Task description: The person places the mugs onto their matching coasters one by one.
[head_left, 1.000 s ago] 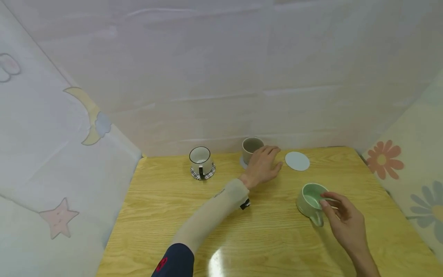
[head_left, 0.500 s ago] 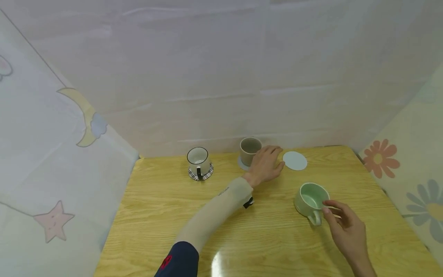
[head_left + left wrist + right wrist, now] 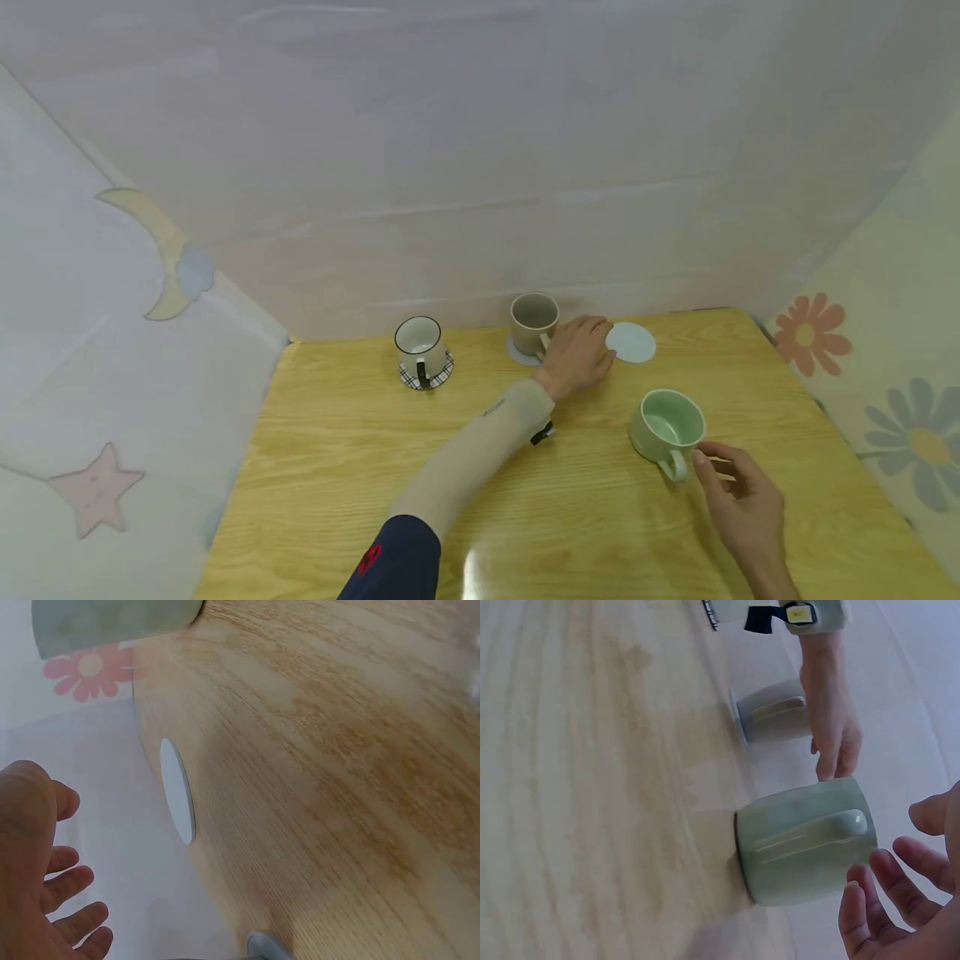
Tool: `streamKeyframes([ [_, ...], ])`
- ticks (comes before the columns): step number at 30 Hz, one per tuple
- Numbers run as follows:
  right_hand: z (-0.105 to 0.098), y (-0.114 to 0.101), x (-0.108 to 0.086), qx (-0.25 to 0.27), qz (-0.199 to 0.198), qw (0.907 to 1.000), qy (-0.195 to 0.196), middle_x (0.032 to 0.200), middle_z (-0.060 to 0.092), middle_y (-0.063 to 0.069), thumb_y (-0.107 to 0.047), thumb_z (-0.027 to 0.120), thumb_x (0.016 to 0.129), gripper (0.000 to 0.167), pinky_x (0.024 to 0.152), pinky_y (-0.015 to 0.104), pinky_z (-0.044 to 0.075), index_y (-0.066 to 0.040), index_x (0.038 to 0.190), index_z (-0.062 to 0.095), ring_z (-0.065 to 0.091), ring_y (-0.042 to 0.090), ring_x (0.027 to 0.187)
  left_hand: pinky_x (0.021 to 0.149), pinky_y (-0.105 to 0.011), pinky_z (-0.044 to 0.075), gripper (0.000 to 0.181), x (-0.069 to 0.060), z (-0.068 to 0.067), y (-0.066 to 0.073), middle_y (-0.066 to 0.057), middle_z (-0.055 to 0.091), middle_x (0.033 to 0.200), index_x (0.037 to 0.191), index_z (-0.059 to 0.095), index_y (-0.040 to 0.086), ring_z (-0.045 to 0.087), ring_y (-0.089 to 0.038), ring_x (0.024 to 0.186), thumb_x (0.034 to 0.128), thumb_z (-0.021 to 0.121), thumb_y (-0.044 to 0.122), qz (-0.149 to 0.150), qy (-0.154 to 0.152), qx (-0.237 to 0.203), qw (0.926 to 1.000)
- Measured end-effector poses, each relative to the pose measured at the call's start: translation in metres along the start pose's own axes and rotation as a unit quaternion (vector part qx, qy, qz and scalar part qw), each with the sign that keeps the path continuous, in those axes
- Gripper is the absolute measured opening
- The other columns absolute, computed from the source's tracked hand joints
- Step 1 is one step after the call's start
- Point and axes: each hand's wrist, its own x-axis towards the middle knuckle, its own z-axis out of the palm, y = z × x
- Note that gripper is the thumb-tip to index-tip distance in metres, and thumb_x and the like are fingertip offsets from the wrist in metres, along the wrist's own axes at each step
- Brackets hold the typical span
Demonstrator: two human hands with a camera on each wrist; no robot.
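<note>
The wood-grain table [image 3: 337,467] adjoins a pale, creased back wall [image 3: 450,167]. Left wall [image 3: 60,358]: printed moon [image 3: 168,242], cloud [image 3: 195,272] and star [image 3: 96,492]. Right wall [image 3: 885,317]: red flower [image 3: 806,335], blue-grey flower [image 3: 927,446]. A bright reflection [image 3: 470,575] marks the tabletop's near part.

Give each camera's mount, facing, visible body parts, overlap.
Head: head-worn, faces forward-down at table; left hand, cream sleeve, right hand visible.
Left wrist: wrist-worn, looks past left hand across table toward pale disc.
Right wrist: wrist-worn, looks over right hand at green mug, left hand beyond.
Shared: head and right wrist show green mug.
</note>
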Motion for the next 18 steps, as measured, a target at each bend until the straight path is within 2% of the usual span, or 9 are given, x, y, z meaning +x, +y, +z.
streamKeyframes([
  [3, 0.001, 0.005, -0.004, -0.033, 0.006, 0.9987, -0.038, 0.105, 0.067, -0.031, -0.017, 0.074, 0.103, 0.027, 0.07, 0.012, 0.057, -0.005, 0.127, 0.073, 0.066, -0.009, 0.089, 0.126, -0.033, 0.041, 0.054, 0.004, 0.003, -0.001, 0.0, 0.053, 0.161, 0.157, 0.052, 0.016, 0.049, -0.018, 0.15, 0.1107, 0.054, 0.044, -0.002, -0.007, 0.009, 0.9999],
  [9, 0.008, 0.013, -0.011, -0.028, -0.011, 0.9955, -0.09, 0.113, 0.068, -0.022, -0.017, 0.072, 0.104, 0.031, 0.069, 0.019, 0.061, -0.008, 0.134, 0.07, 0.071, -0.002, 0.088, 0.128, -0.035, 0.038, 0.056, 0.016, 0.011, -0.004, 0.0, 0.05, 0.164, 0.159, 0.049, 0.016, 0.046, -0.02, 0.153, 0.112, 0.049, 0.047, -0.02, -0.028, 0.017, 0.9993],
  [13, 0.01, 0.013, -0.011, -0.032, 0.003, 0.9941, -0.103, 0.113, 0.072, -0.01, -0.022, 0.071, 0.106, 0.032, 0.066, 0.023, 0.062, -0.009, 0.135, 0.068, 0.074, 0.005, 0.083, 0.128, -0.034, 0.037, 0.057, 0.023, 0.016, -0.001, 0.003, 0.048, 0.165, 0.16, 0.048, 0.02, 0.044, -0.017, 0.154, 0.1129, 0.043, 0.05, -0.046, -0.049, 0.03, 0.9973],
  [16, 0.007, 0.012, -0.013, -0.043, 0.026, 0.9934, -0.103, 0.107, 0.076, -0.004, -0.024, 0.071, 0.105, 0.033, 0.063, 0.024, 0.062, -0.008, 0.134, 0.068, 0.074, 0.006, 0.078, 0.127, -0.034, 0.039, 0.056, 0.028, 0.02, 0.004, 0.005, 0.048, 0.165, 0.161, 0.047, 0.021, 0.045, -0.016, 0.153, 0.1134, 0.041, 0.051, -0.052, -0.06, 0.033, 0.9963],
  [18, 0.005, 0.013, -0.014, -0.05, 0.039, 0.9932, -0.098, 0.103, 0.077, -0.005, -0.025, 0.072, 0.105, 0.032, 0.063, 0.023, 0.061, -0.009, 0.132, 0.07, 0.073, 0.004, 0.077, 0.126, -0.035, 0.041, 0.056, 0.03, 0.022, 0.008, 0.005, 0.049, 0.164, 0.16, 0.048, 0.021, 0.046, -0.016, 0.152, 0.1136, 0.041, 0.051, -0.051, -0.062, 0.031, 0.9964],
])
